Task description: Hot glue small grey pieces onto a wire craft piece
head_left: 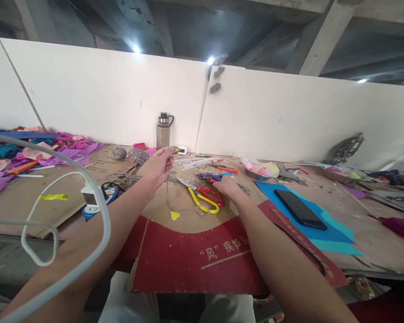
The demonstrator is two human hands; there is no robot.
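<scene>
My left hand point(160, 162) is closed in a pinch above the cardboard, with a small yellowish piece point(177, 150) at its fingertips. From that hand a thin grey wire point(168, 193) hangs down toward a yellow heart-shaped cutout point(175, 216) lying on the board. My right hand point(226, 185) is closed around the blue handles of a pair of pliers point(207, 176), whose jaws point left; its fingers are partly hidden. Just below the pliers lie scissors point(205, 199) with one red and one yellow handle, blades toward the upper left.
A grey bottle point(163, 131) stands by the white partition point(104, 94). Colourful fabric scraps point(37, 150) pile up at left. A white charging cable point(103, 211) loops across the left foreground. A black phone point(300, 209) rests on blue sheets point(276, 197) at right, near a bowl point(256, 174).
</scene>
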